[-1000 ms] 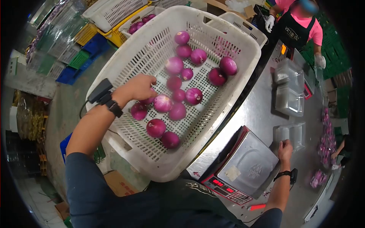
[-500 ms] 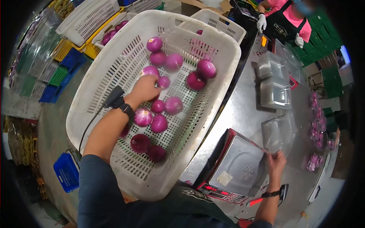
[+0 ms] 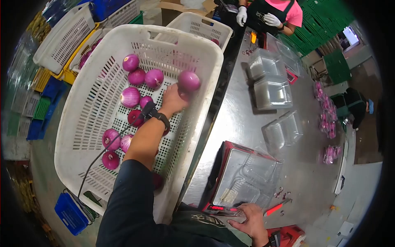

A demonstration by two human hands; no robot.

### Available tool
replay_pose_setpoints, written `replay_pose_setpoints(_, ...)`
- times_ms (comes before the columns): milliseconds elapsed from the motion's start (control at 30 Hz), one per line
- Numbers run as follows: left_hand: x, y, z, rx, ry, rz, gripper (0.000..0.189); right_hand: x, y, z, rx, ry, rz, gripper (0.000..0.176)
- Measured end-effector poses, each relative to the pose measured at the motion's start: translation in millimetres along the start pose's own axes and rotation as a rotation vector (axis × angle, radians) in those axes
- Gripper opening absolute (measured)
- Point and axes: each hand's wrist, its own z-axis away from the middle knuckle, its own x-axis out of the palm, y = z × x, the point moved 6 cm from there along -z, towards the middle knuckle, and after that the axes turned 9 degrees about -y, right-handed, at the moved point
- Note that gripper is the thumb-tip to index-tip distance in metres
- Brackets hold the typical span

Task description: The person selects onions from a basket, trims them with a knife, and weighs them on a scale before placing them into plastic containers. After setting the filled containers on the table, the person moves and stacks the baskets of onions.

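My left hand (image 3: 174, 100) reaches into a white slotted basket (image 3: 66, 136), its fingers curled round a dark red onion (image 3: 184, 94) by the right wall. A lighter purple onion (image 3: 189, 80) sits against that one, and the fingertips are partly hidden. More red onions (image 3: 130, 97) lie on the basket floor to the left. My right hand (image 3: 250, 222) is at the front edge of a red digital scale (image 3: 220, 210), over its keypad, thumb and fingers apart. On the scale's plate lies an opened clear plastic clamshell (image 3: 257, 168).
Another open clamshell (image 3: 283, 130) lies on the steel table (image 3: 234, 111), before stacked clear containers (image 3: 271, 92). An orange-handled knife (image 3: 275, 208) rests right of the scale. Packed onions (image 3: 325, 111) line the far right. A gloved person (image 3: 269, 18) stands across the table.
My left hand has moved from the middle onions to those by the right wall. My right hand has let go of a clamshell and come to the scale's front; a clamshell now lies on the plate.
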Motion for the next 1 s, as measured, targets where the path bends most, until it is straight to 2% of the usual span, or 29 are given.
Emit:
replay_pose_setpoints(33,-2.3,-0.9,0.5,-0.007,-0.08,0.023,0.071,-3.6,-1.8,-0.5,0.003,0.008,-0.005,0.049)
replay_pose_setpoints(67,-8.8,-3.3,9.3,-0.032,-0.065,-0.027,0.08,-9.8,-2.5,0.6,0.002,0.057,-0.07,0.051)
replay_pose_setpoints(100,-13.5,-11.7,16.1,-0.027,-0.064,-0.034,0.08,-15.6,-2.8,1.5,-0.003,0.106,-0.136,0.053)
replay_pose_setpoints(167,-18.5,-25.2,29.0,-0.045,-0.264,0.644,0.078,-25.8,-2.1,1.9,-0.011,0.175,-0.187,0.052)
replay_pose_setpoints(233,-56.2,-12.9,60.6,-0.151,-0.358,0.919,0.062,-32.2,-1.3,1.8,-0.029,0.245,-0.244,0.051)
replay_pose_setpoints(300,-84.9,0.7,79.3,-0.025,-0.465,1.283,0.055,-38.1,-0.5,-2.6,-0.044,0.337,-0.256,0.049)
replay_pose_setpoints(367,-107.6,19.7,98.6,-0.054,-0.526,1.353,0.054,-43.5,-13.3,-13.7,-0.065,0.396,-0.265,0.045)
replay_pose_setpoints(433,-136.7,63.9,137.2,0.042,-0.641,1.451,0.06,-51.1,-28.3,-23.6,-0.108,0.47,-0.262,0.044)
replay_pose_setpoints(500,-147.2,103.2,171.1,0.128,-0.729,1.443,0.067,-63.0,-53.1,-33.2,-0.166,0.51,-0.283,0.047)
replay_pose_setpoints(567,-144.2,136.3,210.1,0.057,-0.758,1.505,0.088,-74.6,-81.1,-40.9,-0.298,0.554,-0.299,0.057)
replay_pose_setpoints(600,-139.2,157.0,229.0,0.011,-0.682,1.475,0.092,-79.3,-94.3,-42.7,-0.373,0.578,-0.298,0.064)
replay_pose_setpoints(633,-131.6,170.0,244.8,0.122,-0.72,1.413,0.089,-81.8,-105.9,-42.2,-0.374,0.559,-0.314,0.082)
replay_pose_setpoints(667,-124.8,187.6,266.6,0.144,-0.724,1.414,0.078,-82.2,-114.2,-40.8,-0.39,0.553,-0.299,0.097)
replay_pose_setpoints(700,-116.9,206.5,291.3,0.161,-0.726,1.418,0.067,-83.9,-121.8,-38.7,-0.381,0.558,-0.304,0.097)
replay_pose_setpoints(767,-87.2,225.2,332.4,0.142,-0.724,1.324,0.065,-88.6,-138.1,-28.9,-0.475,0.618,-0.359,0.105)
replay_pose_setpoints(800,-69.4,235.0,350.6,0.181,-0.764,1.304,0.066,-85.9,-136.1,-23.4,-0.473,0.644,-0.24,0.108)
replay_pose_setpoints(833,-53.8,238.9,365.6,0.218,-0.805,1.282,0.067,-81.1,-126.3,-15.2,-0.47,0.647,-0.305,0.105)
replay_pose_setpoints(867,-50.7,243.0,374.2,0.249,-0.854,1.183,0.073,-70.0,-108.2,-11.2,-0.451,0.551,-0.552,0.103)
replay_pose_setpoints(900,-53.0,232.9,381.5,0.182,-0.963,0.863,0.081,-58.2,-90.8,-6.2,-0.421,0.444,-0.793,0.101)
replay_pose_setpoints(967,-63.6,232.8,399.9,0.191,-0.935,0.662,0.089,-50.3,-65.5,11.2,-0.309,0.434,-0.885,0.097)
replay_pose_setpoints(1000,-69.0,225.9,403.5,0.237,-0.85,0.613,0.093,-39.4,-41.1,15.8,-0.233,0.489,-0.793,0.095)
